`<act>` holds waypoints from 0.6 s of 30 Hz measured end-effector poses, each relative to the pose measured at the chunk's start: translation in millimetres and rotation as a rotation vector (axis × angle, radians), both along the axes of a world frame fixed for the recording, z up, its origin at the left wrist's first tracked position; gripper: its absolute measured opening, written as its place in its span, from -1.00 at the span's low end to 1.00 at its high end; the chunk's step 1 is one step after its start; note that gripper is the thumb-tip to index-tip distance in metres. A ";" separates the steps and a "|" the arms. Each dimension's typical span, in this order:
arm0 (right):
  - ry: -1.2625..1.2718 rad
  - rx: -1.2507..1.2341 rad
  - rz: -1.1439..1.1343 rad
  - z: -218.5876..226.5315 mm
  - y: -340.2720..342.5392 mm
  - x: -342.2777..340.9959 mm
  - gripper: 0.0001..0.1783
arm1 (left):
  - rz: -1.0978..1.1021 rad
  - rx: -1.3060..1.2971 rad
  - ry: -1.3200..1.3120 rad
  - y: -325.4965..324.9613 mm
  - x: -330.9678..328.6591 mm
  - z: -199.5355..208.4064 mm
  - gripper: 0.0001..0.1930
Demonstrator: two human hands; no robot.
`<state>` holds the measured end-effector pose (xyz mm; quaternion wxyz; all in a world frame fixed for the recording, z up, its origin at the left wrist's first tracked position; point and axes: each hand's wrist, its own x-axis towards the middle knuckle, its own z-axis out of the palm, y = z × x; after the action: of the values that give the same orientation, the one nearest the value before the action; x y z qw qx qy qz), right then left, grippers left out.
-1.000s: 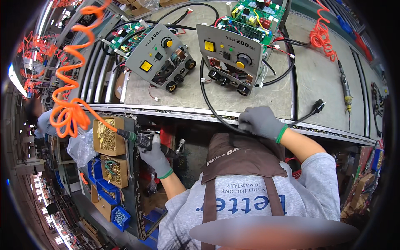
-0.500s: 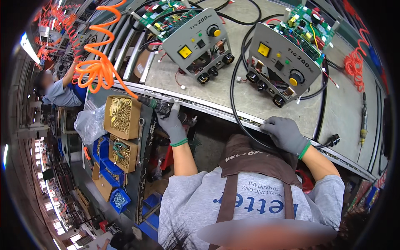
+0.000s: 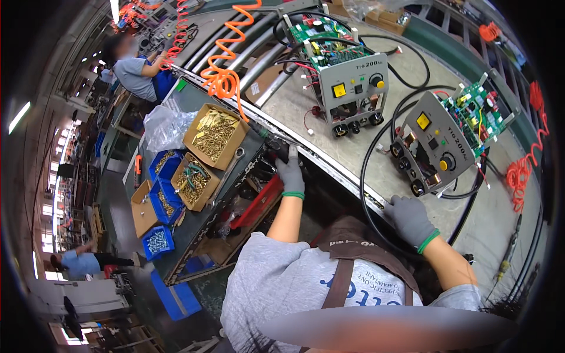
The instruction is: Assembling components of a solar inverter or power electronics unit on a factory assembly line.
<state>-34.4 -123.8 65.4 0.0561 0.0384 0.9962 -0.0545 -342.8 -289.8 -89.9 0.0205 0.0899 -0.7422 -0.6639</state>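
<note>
My left hand (image 3: 289, 172), in a grey glove with a green cuff, is closed round a dark hand-held air tool (image 3: 276, 145) at the bench's near edge. The glove hides much of the tool. An orange coiled hose (image 3: 220, 82) runs down toward it. Palm down, my right hand (image 3: 409, 220) rests on the rim of the metal bench (image 3: 347, 167), fingers loosely bent, with nothing visible in it. Beside it curves a black power cable (image 3: 366, 176). Two grey-fronted welding machines, a left unit (image 3: 358, 79) and a right unit (image 3: 435, 141), stand on the bench with bare green circuit boards.
On the left side table sit cardboard boxes of brass fittings (image 3: 215, 138), blue bins (image 3: 158, 242), a spanner (image 3: 226, 176) and a plastic bag (image 3: 168, 126). A red bin (image 3: 259, 203) lies beneath. Another hose (image 3: 518, 176) hangs at right. A co-worker (image 3: 136, 76) is at far left.
The view has swung left, moving the bench and machines rightward in the picture. My left hand stays at the tool, which now shows less. My right hand remains on the bench rim.
</note>
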 end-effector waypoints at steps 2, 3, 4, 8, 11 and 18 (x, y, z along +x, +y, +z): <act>-0.053 -0.027 -0.030 -2.0 3.7 2.3 -0.85 | 0.085 -0.156 0.072 20.7 38.8 39.5 -0.31; -0.087 -0.022 -0.020 2.8 3.4 -0.1 -0.85 | 0.078 -0.189 0.269 16.3 44.7 40.1 -0.30; -0.081 -0.008 -0.024 6.2 3.5 -1.9 -0.85 | 0.070 -0.221 0.462 14.9 48.4 39.9 -0.28; -0.007 -0.043 -0.026 0.4 8.6 7.9 -0.88 | -0.195 -0.125 0.579 35.8 83.4 104.5 -0.35; 0.026 -0.073 -0.008 0.8 8.8 16.8 -0.87 | -0.369 0.042 0.626 67.1 105.3 122.6 -0.40; 0.141 -0.243 -0.240 -2.8 7.6 44.6 -0.71 | -0.387 0.068 0.663 127.9 119.5 118.7 -0.30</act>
<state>10.2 -116.2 62.6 -0.0165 0.1459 0.9720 -0.1835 -223.3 -161.9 28.7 0.1307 -0.2705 -0.6760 -0.6729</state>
